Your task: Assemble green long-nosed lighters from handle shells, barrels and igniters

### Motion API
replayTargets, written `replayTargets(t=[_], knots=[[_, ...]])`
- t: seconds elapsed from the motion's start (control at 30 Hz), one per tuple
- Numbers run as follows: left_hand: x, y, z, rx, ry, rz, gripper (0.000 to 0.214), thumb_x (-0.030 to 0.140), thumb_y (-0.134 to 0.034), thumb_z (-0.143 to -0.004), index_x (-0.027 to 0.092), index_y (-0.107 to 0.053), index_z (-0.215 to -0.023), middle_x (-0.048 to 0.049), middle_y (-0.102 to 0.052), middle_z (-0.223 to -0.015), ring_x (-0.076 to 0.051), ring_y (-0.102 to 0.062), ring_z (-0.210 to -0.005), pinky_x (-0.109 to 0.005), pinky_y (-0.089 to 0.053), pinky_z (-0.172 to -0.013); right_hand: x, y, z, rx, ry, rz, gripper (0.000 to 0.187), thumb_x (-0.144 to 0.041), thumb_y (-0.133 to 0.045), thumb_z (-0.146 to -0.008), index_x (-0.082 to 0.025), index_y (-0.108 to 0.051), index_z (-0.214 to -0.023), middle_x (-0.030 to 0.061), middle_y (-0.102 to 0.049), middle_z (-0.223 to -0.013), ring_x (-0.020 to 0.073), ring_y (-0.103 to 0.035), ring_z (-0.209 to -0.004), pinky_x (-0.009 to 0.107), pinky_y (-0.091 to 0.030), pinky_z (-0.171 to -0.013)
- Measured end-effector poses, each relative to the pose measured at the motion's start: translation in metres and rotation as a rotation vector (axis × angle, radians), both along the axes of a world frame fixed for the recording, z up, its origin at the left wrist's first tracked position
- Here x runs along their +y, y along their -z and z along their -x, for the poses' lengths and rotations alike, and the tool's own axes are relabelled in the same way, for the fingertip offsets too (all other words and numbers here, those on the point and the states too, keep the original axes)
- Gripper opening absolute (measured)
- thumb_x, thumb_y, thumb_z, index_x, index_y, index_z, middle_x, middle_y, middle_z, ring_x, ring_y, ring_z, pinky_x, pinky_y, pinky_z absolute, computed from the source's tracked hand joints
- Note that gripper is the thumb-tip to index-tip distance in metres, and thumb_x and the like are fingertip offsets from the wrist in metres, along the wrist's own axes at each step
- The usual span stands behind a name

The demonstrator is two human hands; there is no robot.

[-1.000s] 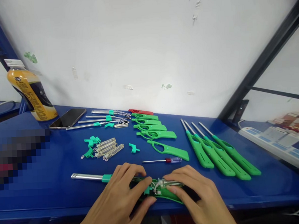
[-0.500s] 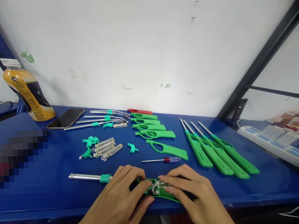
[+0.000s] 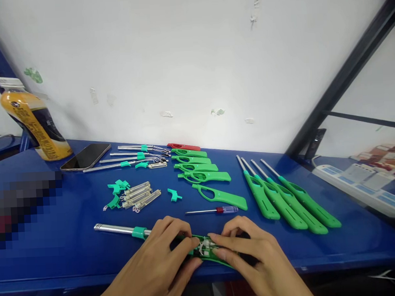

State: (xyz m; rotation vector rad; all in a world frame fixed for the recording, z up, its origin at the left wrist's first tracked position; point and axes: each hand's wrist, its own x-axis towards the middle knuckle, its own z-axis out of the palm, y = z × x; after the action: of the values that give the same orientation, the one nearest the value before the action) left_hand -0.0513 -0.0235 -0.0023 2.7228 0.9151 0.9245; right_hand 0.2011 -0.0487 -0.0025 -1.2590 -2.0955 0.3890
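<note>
A half-open green gas lighter (image 3: 205,250) lies near the front edge of the blue table (image 3: 58,259), its metal tube (image 3: 114,229) pointing left. My left hand (image 3: 158,263) grips the lighter's body from the left, fingers curled over it. My right hand (image 3: 254,259) holds it from the right, fingertips pressing on the white wires and small metal parts inside the open shell. Most of the shell is hidden under both hands.
Several finished green lighters (image 3: 284,196) lie at the right, green shell halves (image 3: 201,174) and one red shell (image 3: 183,146) in the middle. A small screwdriver (image 3: 213,210), metal gas cylinders (image 3: 139,196), teal triggers (image 3: 119,188), tubes (image 3: 132,157), a phone (image 3: 85,156) and a bottle (image 3: 32,120) are beyond.
My right hand's fingers slid left along the lighter toward my left hand, covering the metal part that showed before. The lighter shifted slightly.
</note>
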Motion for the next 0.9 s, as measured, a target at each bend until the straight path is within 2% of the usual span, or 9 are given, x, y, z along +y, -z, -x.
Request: replayTargets(t=[0.23,0.43,0.67,0.77,0.83,0.9], knots=[[0.0012,-0.004,-0.0008,0.024,0.01,0.025,0.021,0.011,-0.058,-0.104,0.025,-0.06,-0.119,-0.0044,-0.067,-0.112,-0.026,-0.064,-0.1,-0.042,-0.055,-0.092,0.0034,0.0026,-0.0004,0.075,0.015,0.053,0.022,-0.034,-0.076,-0.101,-0.042,-0.082,-0.121,-0.0029,-0.073,-0.103,0.0124,-0.074,-0.093,0.02,-0.059,-0.082],[-0.0004,-0.0031,0.0005,0.061,0.018,0.043,0.023,0.01,-0.055,-0.105,0.025,-0.061,-0.121,-0.0047,-0.067,-0.113,-0.025,-0.064,-0.099,-0.041,-0.053,-0.094,0.0033,0.002,0.0007,0.125,0.005,0.144,0.018,-0.031,-0.076,-0.101,-0.042,-0.079,-0.114,-0.0059,-0.074,-0.107,0.0134,-0.073,-0.1,0.021,-0.055,-0.088],[0.0009,-0.0023,0.0011,0.045,0.026,0.029,0.023,0.01,-0.053,-0.106,0.025,-0.063,-0.121,-0.005,-0.066,-0.114,-0.024,-0.062,-0.097,-0.042,-0.053,-0.092,0.0019,-0.0042,-0.0031,0.195,0.041,0.208,0.021,-0.021,-0.087,-0.089,-0.035,-0.073,-0.096,-0.0101,-0.071,-0.092,0.0109,-0.068,-0.089,0.018,-0.048,-0.081],[0.0009,-0.0022,0.0016,0.04,0.019,0.02,0.023,0.011,-0.054,-0.107,0.026,-0.063,-0.122,-0.005,-0.066,-0.115,-0.025,-0.062,-0.099,-0.042,-0.053,-0.093,0.0008,-0.0054,-0.0064,0.227,0.003,0.232,0.004,-0.031,-0.073,-0.102,-0.034,-0.071,-0.1,-0.0084,-0.073,-0.1,0.0109,-0.069,-0.095,0.018,-0.048,-0.087],[0.0007,-0.0013,0.0016,0.041,0.017,0.009,0.022,0.012,-0.055,-0.107,0.026,-0.063,-0.123,-0.0051,-0.066,-0.116,-0.025,-0.062,-0.1,-0.041,-0.053,-0.094,0.0012,-0.0054,-0.0068,0.241,0.0,0.214,0.014,-0.033,-0.058,-0.11,-0.033,-0.07,-0.102,-0.0069,-0.074,-0.102,0.0105,-0.069,-0.096,0.018,-0.049,-0.088],[0.0004,0.0,0.0012,0.03,0.017,-0.003,0.021,0.013,-0.055,-0.108,0.026,-0.063,-0.123,-0.0049,-0.066,-0.115,-0.025,-0.062,-0.1,-0.041,-0.053,-0.093,0.0024,-0.0048,-0.0058,0.234,0.01,0.2,0.016,-0.032,-0.057,-0.111,-0.032,-0.07,-0.1,-0.0064,-0.074,-0.1,0.0105,-0.069,-0.093,0.018,-0.049,-0.085]])
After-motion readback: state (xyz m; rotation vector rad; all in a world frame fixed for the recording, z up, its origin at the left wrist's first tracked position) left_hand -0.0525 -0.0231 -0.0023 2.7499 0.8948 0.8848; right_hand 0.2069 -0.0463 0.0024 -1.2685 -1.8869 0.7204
